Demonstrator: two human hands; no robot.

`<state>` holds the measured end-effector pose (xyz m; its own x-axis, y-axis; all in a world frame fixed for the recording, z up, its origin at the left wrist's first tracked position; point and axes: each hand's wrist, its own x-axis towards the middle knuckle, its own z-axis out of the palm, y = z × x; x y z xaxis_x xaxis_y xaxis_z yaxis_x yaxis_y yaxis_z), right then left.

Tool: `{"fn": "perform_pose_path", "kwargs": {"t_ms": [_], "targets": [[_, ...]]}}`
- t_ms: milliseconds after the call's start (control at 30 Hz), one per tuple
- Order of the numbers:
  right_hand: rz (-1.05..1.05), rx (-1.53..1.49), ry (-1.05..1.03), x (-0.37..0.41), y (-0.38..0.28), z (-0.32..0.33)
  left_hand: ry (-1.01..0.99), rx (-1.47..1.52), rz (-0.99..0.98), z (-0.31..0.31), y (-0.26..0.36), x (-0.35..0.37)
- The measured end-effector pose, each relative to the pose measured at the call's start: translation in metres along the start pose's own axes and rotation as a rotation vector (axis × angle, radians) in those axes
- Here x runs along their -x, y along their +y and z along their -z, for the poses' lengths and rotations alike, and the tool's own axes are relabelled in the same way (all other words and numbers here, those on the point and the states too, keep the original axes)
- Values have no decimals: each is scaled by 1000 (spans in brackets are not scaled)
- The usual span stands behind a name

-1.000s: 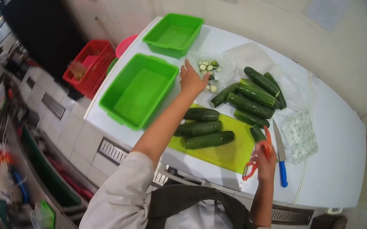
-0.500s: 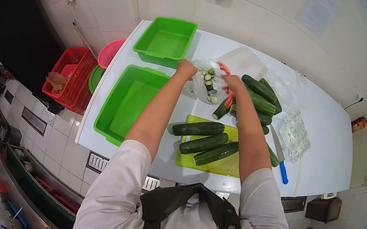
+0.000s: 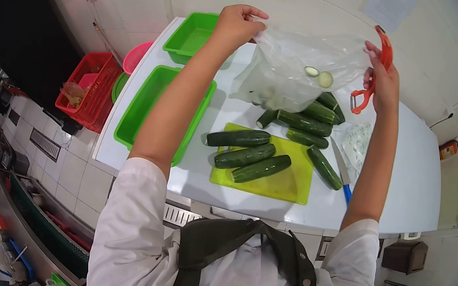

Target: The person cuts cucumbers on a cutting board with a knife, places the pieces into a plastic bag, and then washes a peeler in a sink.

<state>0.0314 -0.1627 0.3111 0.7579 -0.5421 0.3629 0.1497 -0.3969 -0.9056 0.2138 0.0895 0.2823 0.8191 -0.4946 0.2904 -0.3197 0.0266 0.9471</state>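
A clear plastic bag [image 3: 288, 57] is stretched wide between my two hands above the table. My left hand [image 3: 237, 26] is closed, pinching the bag's left edge between thumb and fingers. At the bag's right edge, my right hand [image 3: 384, 80] is closed around an orange peeler [image 3: 386, 48], with fingertips also at the plastic. Pale cucumber end pieces [image 3: 325, 79] show in the bag. Below it lies a pile of dark green cucumbers [image 3: 304, 123], partly covered by the bag. Three cucumbers [image 3: 246, 156] rest side by side on a yellow-green cutting board [image 3: 287, 187].
Two green tubs [image 3: 145, 114] [image 3: 194, 36] stand at the table's left. A knife [image 3: 341, 163] with a blue handle lies right of the board, beside another cucumber [image 3: 324, 168] and a patterned plastic packet [image 3: 356, 140]. Red crates [image 3: 85, 93] stand on the floor at left.
Both hands have risen and moved apart, lifting the bag off the table and spreading it wide. The peeler has moved up and right with my right hand.
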Motion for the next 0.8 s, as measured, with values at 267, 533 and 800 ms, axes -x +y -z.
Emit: {"fn": "perform_pose_path", "kwargs": {"t_ms": [267, 533, 800], "targets": [[133, 103, 243, 87, -19, 89, -310, -118, -111, -84, -11, 39], [-21, 143, 321, 141, -4, 156, -332, -19, -53, -150, -7, 44], [-135, 145, 355, 168, 0, 185, -391, 38, -53, -181, -1, 41]]}}
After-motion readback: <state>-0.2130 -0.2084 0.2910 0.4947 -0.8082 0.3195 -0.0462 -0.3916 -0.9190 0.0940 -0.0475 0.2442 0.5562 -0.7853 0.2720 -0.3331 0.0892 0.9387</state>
